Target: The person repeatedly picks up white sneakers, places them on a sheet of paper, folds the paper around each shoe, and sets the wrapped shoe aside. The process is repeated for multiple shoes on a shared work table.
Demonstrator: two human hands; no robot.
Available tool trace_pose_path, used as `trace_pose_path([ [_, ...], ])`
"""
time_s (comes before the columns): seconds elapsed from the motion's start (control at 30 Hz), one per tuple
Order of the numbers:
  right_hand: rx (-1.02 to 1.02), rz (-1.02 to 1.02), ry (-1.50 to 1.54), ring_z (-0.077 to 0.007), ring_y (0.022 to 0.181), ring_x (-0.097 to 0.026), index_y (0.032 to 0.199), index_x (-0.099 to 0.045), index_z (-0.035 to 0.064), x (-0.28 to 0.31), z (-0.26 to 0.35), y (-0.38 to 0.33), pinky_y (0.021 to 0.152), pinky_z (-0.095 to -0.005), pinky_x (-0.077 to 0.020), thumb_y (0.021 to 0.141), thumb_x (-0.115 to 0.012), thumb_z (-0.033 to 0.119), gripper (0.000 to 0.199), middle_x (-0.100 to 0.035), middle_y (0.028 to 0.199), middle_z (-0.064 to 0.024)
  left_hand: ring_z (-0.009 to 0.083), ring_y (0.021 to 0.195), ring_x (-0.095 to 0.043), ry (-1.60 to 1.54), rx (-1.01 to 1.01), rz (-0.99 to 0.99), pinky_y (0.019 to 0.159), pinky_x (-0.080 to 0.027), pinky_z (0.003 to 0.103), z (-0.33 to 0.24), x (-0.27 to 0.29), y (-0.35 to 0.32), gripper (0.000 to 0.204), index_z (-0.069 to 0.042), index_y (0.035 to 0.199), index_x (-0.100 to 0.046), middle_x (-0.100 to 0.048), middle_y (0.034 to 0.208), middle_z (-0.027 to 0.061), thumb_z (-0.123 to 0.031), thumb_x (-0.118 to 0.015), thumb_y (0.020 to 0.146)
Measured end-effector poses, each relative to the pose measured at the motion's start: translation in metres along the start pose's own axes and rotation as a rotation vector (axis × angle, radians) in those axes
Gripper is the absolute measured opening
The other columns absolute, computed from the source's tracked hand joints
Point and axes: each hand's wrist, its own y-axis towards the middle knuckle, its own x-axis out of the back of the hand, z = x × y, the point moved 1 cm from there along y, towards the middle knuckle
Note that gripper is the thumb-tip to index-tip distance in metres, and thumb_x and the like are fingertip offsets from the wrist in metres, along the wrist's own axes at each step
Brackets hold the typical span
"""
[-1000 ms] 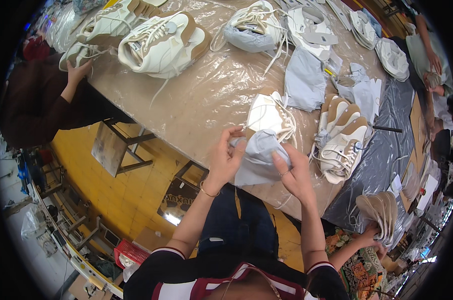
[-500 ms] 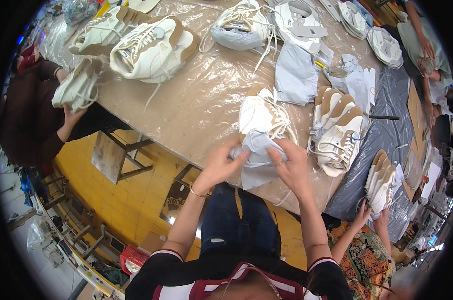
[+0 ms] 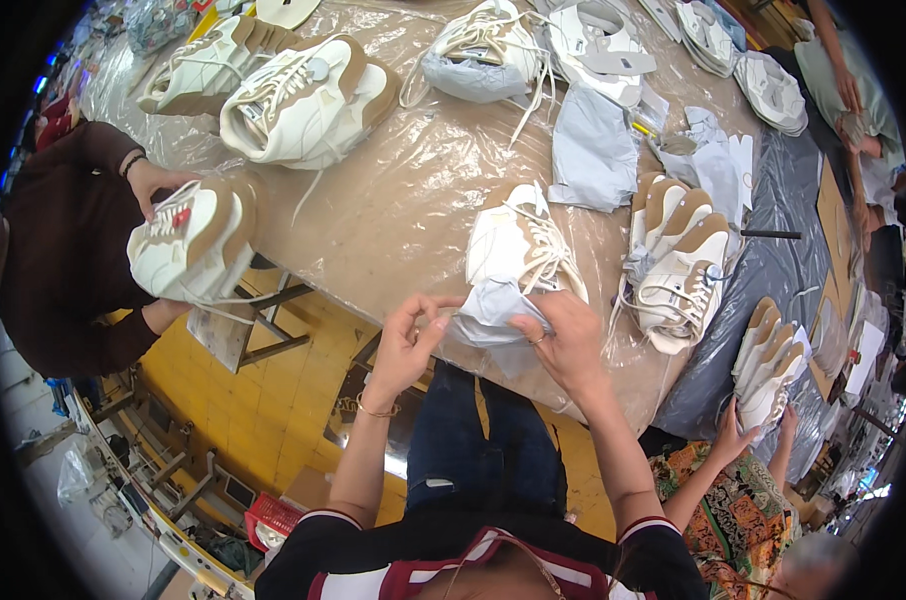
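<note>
A white and tan sneaker (image 3: 513,240) with cream laces lies near the table's front edge, and crumpled grey tissue paper (image 3: 497,306) bulges at its near end. My right hand (image 3: 571,345) grips the paper from the right, thumb pressed on top and fingers along the shoe's side. At the paper's left edge is my left hand (image 3: 410,345), fingers bent, with thumb and forefinger apart. Its forefinger reaches the paper's edge; whether it touches cannot be made out.
Nested sneakers (image 3: 678,270) stand close on the right, beside flat grey paper (image 3: 595,150). More sneakers (image 3: 308,100) lie at the far left. A co-worker at left holds stacked shoes (image 3: 193,240); another at right holds shoes (image 3: 768,375). A dark rod (image 3: 770,235) juts out at right.
My left hand has drawn back left from the paper, its fingers parting. The paper sits closer around the shoe's near end. The left co-worker's shoes have come nearer and turned.
</note>
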Motion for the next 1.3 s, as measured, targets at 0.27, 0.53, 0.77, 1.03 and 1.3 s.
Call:
trace_pose_path([
  [0.27, -0.013, -0.090, -0.044, -0.0302, 0.071, -0.061, 0.091, -0.068, 0.0036, -0.015, 0.006, -0.004, 0.062, -0.0376, -0.0469, 0.080, -0.074, 0.033, 0.032, -0.063, 0.077, -0.0106, 0.0136, 0.103, -0.051, 0.396, -0.260, -0.587, 0.074, -0.047, 0.024, 0.018, -0.046, -0.042, 0.039, -0.006, 0.128, -0.041, -0.043, 0.130, 0.0110, -0.015, -0.059, 0.095],
  [0.53, 0.082, -0.023, -0.127, -0.0200, 0.067, -0.058, 0.084, -0.066, 0.0079, -0.052, 0.022, -0.027, 0.058, -0.0342, -0.0456, 0.082, -0.071, 0.031, 0.023, -0.060, 0.072, -0.0034, 0.0200, 0.117, -0.053, -0.772, 0.202, -0.229, 0.099, -0.043, 0.035, 0.057, -0.062, -0.012, 0.062, -0.006, 0.137, -0.041, -0.054, 0.129, 0.0066, -0.055, -0.029, 0.102],
  [0.77, -0.102, -0.048, -0.086, -0.0308, 0.087, -0.057, 0.097, -0.062, 0.0012, -0.040, 0.015, -0.021, 0.071, -0.0398, -0.0462, 0.086, -0.068, 0.023, 0.025, -0.057, 0.086, -0.0126, 0.0223, 0.127, -0.047, -0.671, 0.140, 0.003, 0.108, -0.038, 0.039, 0.071, -0.047, 0.007, 0.069, -0.004, 0.142, -0.037, -0.048, 0.139, 0.0097, -0.057, -0.041, 0.097],
  [1.03, -0.344, -0.056, 0.227, -0.0368, 0.101, -0.054, 0.120, -0.051, -0.0045, -0.008, 0.015, -0.002, 0.086, -0.0401, -0.0447, 0.094, -0.059, 0.035, 0.048, -0.054, 0.100, -0.0188, 0.0269, 0.133, -0.042, -0.591, 0.173, 0.331, 0.111, -0.034, 0.043, 0.039, -0.051, 0.047, 0.070, -0.002, 0.145, -0.032, -0.044, 0.143, 0.0125, -0.055, -0.030, 0.101],
  [1.3, -0.665, -0.081, 0.518, -0.0258, 0.091, -0.061, 0.111, -0.060, -0.0043, 0.017, -0.039, 0.016, 0.077, -0.0378, -0.0465, 0.099, -0.050, 0.044, 0.051, -0.064, 0.099, -0.0172, 0.0220, 0.119, -0.048, 0.186, -0.256, 0.003, 0.103, -0.036, 0.035, 0.015, -0.080, 0.060, 0.053, -0.001, 0.134, -0.043, -0.052, 0.127, 0.0104, -0.042, -0.043, 0.101],
])
